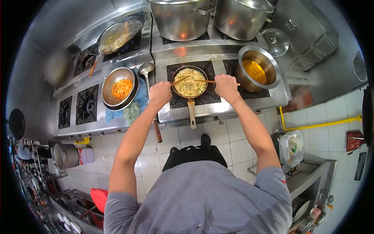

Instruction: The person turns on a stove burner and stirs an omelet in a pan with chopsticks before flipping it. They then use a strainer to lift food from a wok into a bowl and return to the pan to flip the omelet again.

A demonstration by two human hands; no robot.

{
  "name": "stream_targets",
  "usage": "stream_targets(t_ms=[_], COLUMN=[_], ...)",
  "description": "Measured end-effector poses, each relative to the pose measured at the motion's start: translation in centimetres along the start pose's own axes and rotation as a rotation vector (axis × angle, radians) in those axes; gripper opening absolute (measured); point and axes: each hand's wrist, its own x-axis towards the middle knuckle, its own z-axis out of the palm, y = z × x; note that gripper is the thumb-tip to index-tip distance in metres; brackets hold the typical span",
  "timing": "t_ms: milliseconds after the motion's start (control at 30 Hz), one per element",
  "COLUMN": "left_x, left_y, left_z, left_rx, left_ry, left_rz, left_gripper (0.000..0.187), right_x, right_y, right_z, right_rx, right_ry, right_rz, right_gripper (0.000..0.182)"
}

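Note:
A frying pan with a pale handle sits on the front burner, its handle pointing toward me. Yellow, egg-like food with bits in it fills the pan. My left hand, at the pan's left, is closed around a wooden chopstick whose tip reaches into the food. From the right side, my right hand grips another wooden chopstick, its inner end over the food and its outer end sticking out past my fist. Neither hand is on the pan's handle.
A pot of golden liquid stands right of the pan. On the left are a bowl with shredded orange food, a ladle and a blue cloth. Large pots stand behind; a wok is back left.

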Motion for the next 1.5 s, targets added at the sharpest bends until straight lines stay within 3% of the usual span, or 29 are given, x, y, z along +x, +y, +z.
stream_targets(t_ms=[467,633,1067,1267,1500], left_x=[0.5,-0.7,-0.3,-1.6,-1.4], left_y=[1.3,2.0,2.4,2.9,3.5], left_z=[1.1,-1.6,0.4,-2.8,-0.6], left_rx=[0.085,0.012,0.159,0.077,0.185], left_ry=[-0.031,-0.026,-0.022,-0.043,-0.062], left_rz=[0.064,0.027,0.26,0.182,0.327], left_gripper=[0.017,0.017,0.012,0.014,0.013], right_x=[2.7,1.5,1.7,1.5,2.5], right_y=[0.4,0.9,2.2,2.1,1.8], right_z=[3.1,-0.1,2.3,-2.0,-0.2], right_rx=[-0.055,-0.061,-0.137,-0.128,-0.154], right_ry=[0.076,0.118,0.046,0.024,-0.05], right_rz=[0.036,0.017,0.012,-0.024,-0.07], right_gripper=[0.012,0.012,0.012,0.011,0.012])
